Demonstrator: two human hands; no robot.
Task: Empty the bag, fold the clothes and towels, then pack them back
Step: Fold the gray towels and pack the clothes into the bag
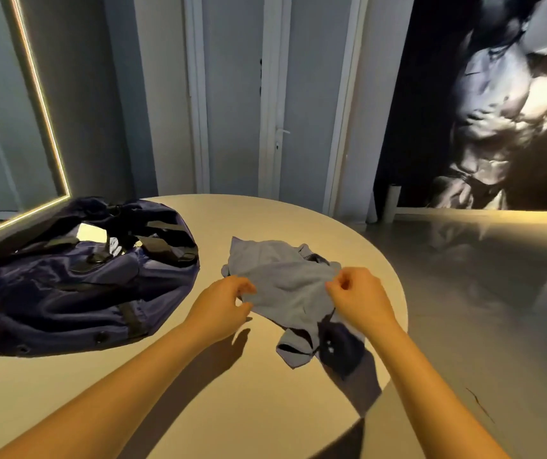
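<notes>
Pinching the grey garment [285, 289] with my left hand [222, 304] and right hand [361, 303], I am pulling it flat on the table [232, 220] for folding, beside the slumped bag [76, 289].

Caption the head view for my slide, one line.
On the round table, left hand and right hand pinch a grey garment, navy bag to its left.

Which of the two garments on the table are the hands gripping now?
The pale grey-blue garment: the left hand and right hand pinch it at either side. The dark navy piece lies partly under it.
</notes>
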